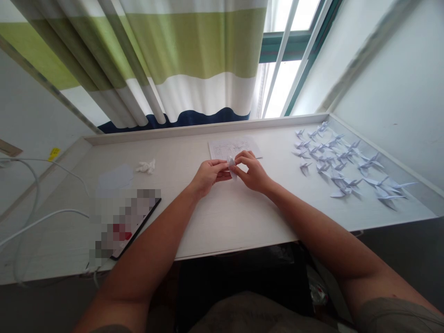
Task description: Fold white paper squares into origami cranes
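Note:
Between my two hands, over the middle of the white desk, is a small piece of folded white paper (231, 163). My left hand (211, 175) pinches it from the left with the fingers pointing right. My right hand (252, 171) grips its other side between thumb and forefinger. The paper stands roughly upright, and the fingers hide part of its folds. Just behind the hands lies a sheet with printed or written marks (225, 147), partly covered by my right hand.
Several folded paper cranes (342, 162) spread over the desk's right side. At left lie crumpled white paper (146, 166), pale flat sheets (116, 178), a blurred dark-edged device (138, 222) and white cables (52, 213). A low rim (194, 131) borders the desk before the curtain (194, 46).

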### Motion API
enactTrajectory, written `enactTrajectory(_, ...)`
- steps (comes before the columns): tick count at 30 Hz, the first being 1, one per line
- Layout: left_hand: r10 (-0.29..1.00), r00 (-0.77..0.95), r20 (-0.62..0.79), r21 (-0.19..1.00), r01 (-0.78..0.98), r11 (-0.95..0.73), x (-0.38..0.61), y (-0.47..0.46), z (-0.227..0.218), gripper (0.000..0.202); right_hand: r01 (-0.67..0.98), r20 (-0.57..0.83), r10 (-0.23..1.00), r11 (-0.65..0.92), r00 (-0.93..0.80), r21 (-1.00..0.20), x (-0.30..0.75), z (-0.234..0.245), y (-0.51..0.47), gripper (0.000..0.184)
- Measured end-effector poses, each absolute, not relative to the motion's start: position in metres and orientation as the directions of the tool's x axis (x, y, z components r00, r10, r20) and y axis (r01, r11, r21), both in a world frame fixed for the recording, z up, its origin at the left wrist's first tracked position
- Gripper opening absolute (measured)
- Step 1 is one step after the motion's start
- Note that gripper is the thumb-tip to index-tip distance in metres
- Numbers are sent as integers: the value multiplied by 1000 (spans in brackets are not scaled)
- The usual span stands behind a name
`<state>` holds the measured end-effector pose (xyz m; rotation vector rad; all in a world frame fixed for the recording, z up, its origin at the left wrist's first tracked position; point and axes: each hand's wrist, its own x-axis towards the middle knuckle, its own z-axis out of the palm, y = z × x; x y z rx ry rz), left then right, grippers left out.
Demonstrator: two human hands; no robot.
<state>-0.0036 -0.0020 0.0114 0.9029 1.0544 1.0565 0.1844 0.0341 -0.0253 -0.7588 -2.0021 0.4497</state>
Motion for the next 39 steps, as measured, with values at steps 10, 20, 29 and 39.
enactTrajectory(10,971,208,-116,979,-144,147,-5,-2,8,38,84,329,897,367,-295,-926,183,-15,32,50)
enactTrajectory(20,966,252,-63,978,-177,110,-4,-1,8,46,-212,80,901,-13,-426,-977,191,-11,36,44)
enactTrajectory(29,976,215,-42,975,-203,87,-6,0,6,46,-163,297,875,253,-382,-954,190,-13,35,47)
enactTrajectory(39,975,220,-30,979,-192,74,-6,-1,9,43,-33,422,849,435,-317,-900,187,-23,34,40)
